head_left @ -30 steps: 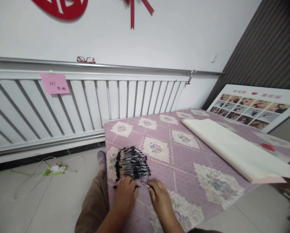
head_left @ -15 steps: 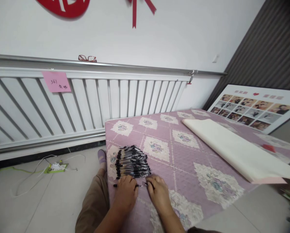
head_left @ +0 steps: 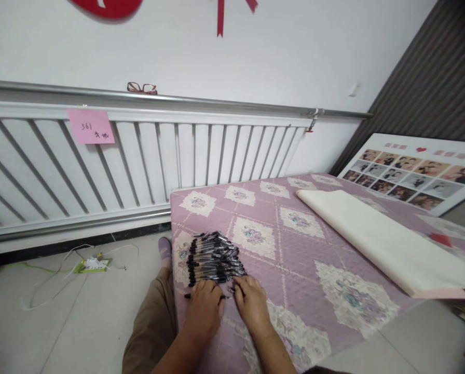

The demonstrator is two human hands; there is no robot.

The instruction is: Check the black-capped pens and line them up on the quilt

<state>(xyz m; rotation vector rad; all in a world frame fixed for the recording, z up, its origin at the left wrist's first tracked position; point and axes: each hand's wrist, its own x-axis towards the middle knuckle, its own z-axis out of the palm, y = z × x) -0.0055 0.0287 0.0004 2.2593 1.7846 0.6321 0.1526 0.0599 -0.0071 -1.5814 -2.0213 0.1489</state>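
Pens (head_left: 215, 258), black-capped with clear barrels, lie piled on the purple quilted cover (head_left: 295, 259) near its front-left corner. Single pen (head_left: 186, 296) lies crosswise just in front of the pile. The left hand (head_left: 204, 310) covers its middle, fingers curled closed around it. The right hand (head_left: 251, 306) is beside it, fingers bent down at the pile's near edge; grip cannot be told. A cream paper roll (head_left: 372, 239) lies well apart.
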